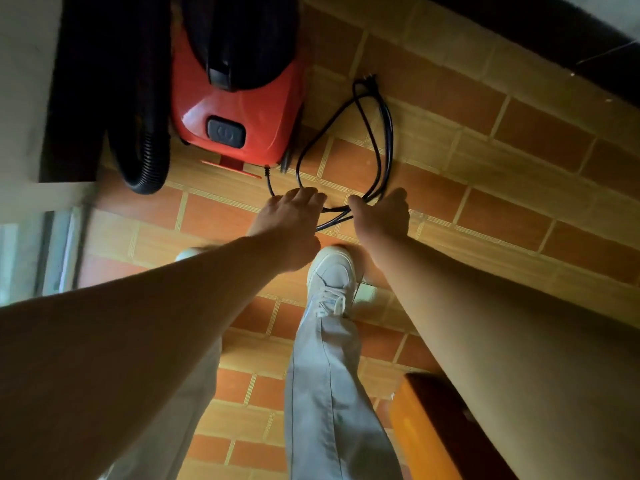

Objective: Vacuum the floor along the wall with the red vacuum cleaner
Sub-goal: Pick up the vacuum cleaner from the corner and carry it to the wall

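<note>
- I am looking down on the red plastic canister vacuum cleaner with the black domed top (239, 98). It is sitting at the upper left on the floor of orange and tan rectangular tiles (502, 143), close to the dark skirting strip (79, 98) under the white wall (20, 64).
- The black ribbed hose (145, 161) is hanging down the machine's left side and bending round on the tiles.
- The thin black power cord (382, 133) is coming out of the vacuum's near end and lying in loose loops on the tiles just right of the machine. Its plug (370, 77) is resting at the far end of the loops.
- The left grip (294, 209), a bare hand, is reaching down just in front of the vacuum. Its fingers are curling over the cord, which is going in under one side of the hand and coming out at the other.
- The right grip (384, 213), also bare, is holding the gathered near ends of the loops between thumb and fingers, just beside the left one.
- A white lace-up sneaker (334, 275) is standing on the tiles just below both grips, under a light grey trouser leg (329, 375).
- The toe of a second pale shoe (188, 252) is showing behind the left forearm.
- An orange-brown wooden furniture edge (426, 427) is showing at the lower right, partly hidden by the right arm.
</note>
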### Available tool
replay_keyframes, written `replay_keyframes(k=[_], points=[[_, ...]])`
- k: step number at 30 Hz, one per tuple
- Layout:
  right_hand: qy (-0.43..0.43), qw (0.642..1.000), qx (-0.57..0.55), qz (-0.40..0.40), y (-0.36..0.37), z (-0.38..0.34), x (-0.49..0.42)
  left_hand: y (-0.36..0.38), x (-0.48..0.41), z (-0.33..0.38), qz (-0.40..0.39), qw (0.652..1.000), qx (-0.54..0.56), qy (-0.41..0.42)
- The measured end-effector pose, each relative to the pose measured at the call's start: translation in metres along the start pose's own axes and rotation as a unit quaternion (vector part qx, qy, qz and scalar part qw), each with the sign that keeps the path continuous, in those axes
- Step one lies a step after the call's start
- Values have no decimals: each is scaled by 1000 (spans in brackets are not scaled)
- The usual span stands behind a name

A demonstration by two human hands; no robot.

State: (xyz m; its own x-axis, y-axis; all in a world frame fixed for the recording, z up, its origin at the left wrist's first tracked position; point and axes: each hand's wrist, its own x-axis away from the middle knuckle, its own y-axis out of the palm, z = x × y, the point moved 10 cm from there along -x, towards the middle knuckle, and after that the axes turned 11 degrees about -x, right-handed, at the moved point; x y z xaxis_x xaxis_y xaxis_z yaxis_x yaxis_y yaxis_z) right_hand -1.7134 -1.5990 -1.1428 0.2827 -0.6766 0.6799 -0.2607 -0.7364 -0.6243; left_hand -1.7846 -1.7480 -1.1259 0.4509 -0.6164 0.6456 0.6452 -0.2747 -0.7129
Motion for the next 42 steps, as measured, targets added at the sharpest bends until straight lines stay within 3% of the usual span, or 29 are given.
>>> replay_keyframes(k=[7,13,27,34,42], points=[[-73,994,55,-67,17,6,-19,60,-42,16,-60,975,-210,39],[-75,992,42,-87,20,16,-31,80,-66,17,-74,956,-281,46],[-53,993,-23,-100,21,20,-31,88,-68,3,-137,924,-354,45],[-36,995,-27,-88,19,24,-30,93,-61,0,-182,937,-296,38],[-18,996,-37,-79,18,32,-31,81,-60,4,-92,951,-286,69]])
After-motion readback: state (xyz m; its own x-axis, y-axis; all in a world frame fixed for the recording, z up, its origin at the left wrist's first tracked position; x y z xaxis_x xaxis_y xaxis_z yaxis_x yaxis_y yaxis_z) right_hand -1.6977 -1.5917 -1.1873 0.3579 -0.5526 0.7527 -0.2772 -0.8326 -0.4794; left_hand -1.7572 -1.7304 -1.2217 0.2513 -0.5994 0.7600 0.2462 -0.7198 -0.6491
